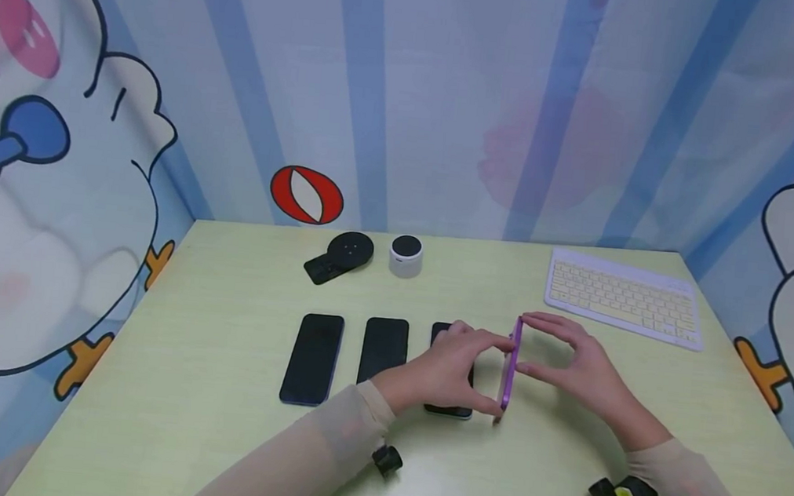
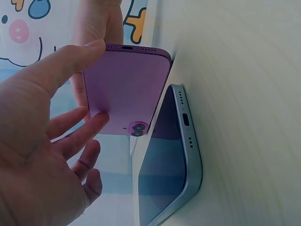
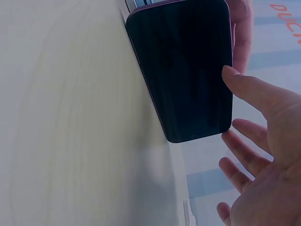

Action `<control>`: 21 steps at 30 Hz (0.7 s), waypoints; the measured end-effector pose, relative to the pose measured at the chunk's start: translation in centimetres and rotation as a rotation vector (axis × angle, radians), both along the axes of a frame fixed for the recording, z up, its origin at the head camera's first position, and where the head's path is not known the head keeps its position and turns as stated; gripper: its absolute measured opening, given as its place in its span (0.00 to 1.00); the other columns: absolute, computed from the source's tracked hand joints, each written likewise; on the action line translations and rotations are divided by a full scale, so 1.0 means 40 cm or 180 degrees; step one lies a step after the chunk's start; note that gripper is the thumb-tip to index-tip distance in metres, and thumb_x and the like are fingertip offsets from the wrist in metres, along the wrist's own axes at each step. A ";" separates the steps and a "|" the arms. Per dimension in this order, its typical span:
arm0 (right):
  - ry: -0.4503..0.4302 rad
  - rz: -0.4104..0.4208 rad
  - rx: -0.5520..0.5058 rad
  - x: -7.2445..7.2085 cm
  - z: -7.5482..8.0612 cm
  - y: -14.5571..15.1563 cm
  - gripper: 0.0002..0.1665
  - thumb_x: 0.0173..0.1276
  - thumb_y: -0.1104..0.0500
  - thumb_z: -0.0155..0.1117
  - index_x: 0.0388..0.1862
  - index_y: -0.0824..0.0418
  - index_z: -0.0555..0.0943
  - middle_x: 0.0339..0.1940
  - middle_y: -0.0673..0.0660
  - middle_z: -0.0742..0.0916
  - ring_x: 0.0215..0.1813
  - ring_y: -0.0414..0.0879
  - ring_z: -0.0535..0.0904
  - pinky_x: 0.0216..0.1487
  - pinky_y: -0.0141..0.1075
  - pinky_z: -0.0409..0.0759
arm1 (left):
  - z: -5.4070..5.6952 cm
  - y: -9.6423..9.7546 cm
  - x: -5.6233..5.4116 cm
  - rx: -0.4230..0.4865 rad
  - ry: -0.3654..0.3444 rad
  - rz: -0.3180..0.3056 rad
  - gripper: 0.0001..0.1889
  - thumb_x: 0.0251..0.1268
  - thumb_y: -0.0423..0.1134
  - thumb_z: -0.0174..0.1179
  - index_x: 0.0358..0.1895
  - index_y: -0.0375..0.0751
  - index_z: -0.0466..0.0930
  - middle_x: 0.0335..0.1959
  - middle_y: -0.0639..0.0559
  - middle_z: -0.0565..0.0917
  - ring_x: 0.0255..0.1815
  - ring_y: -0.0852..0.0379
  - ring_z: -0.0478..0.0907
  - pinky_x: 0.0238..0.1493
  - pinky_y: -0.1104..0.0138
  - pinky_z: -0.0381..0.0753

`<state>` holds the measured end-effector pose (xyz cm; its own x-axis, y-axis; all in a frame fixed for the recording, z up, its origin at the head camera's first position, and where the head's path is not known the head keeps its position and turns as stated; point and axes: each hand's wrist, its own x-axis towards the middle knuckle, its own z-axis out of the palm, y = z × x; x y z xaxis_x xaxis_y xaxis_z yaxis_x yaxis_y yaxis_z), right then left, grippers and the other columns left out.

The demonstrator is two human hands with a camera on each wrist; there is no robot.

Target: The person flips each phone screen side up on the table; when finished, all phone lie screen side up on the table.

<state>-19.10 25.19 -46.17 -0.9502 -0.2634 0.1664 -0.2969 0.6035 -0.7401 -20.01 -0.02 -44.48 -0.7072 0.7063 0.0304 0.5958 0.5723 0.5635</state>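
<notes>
A purple smartphone (image 1: 510,372) stands on its long side edge, close to the table surface, between both hands. My left hand (image 1: 446,370) holds it from the camera side: in the left wrist view the thumb is on the charging-port end and a fingertip touches the purple back (image 2: 131,84). My right hand (image 1: 578,370) is on the screen side, its thumb at the edge of the dark screen (image 3: 183,70) and fingertips at the phone's far end. Just left of it, a pale-framed phone (image 2: 162,181) lies screen up, partly hidden by my left hand in the head view.
Two more dark-screened phones, one at the left (image 1: 311,360) and one in the middle (image 1: 384,348), lie in the same row. Behind them are a black round-headed stand (image 1: 348,252) and a small white cylindrical speaker (image 1: 405,258). A white keyboard (image 1: 622,298) lies at the back right.
</notes>
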 end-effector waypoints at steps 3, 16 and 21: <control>-0.0050 -0.0058 0.0005 0.000 -0.002 -0.005 0.42 0.59 0.45 0.81 0.73 0.46 0.77 0.76 0.58 0.76 0.79 0.63 0.64 0.72 0.71 0.60 | 0.003 -0.003 0.000 -0.0022 0.0008 0.0001 0.46 0.52 0.57 0.79 0.76 0.58 0.68 0.72 0.65 0.75 0.63 0.58 0.64 0.63 0.59 0.66; -0.0005 -0.0036 -0.0057 -0.010 -0.027 -0.019 0.45 0.57 0.47 0.83 0.74 0.49 0.75 0.73 0.60 0.79 0.77 0.63 0.68 0.72 0.68 0.62 | -0.002 -0.029 -0.004 0.0021 0.0021 0.0030 0.45 0.52 0.58 0.78 0.76 0.56 0.70 0.73 0.64 0.75 0.64 0.57 0.65 0.65 0.58 0.68; 0.0109 0.0050 0.0036 -0.021 -0.040 -0.018 0.46 0.54 0.52 0.85 0.72 0.55 0.77 0.70 0.62 0.81 0.74 0.64 0.71 0.72 0.66 0.65 | -0.003 -0.038 -0.005 0.0012 -0.0024 0.0065 0.45 0.52 0.59 0.78 0.76 0.57 0.70 0.72 0.64 0.76 0.64 0.57 0.65 0.65 0.59 0.69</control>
<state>-19.94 24.45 -47.76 -0.9398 -0.2803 0.1956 -0.3314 0.6069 -0.7224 -20.19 -1.53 -44.61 -0.7218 0.6916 0.0276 0.5796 0.5821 0.5702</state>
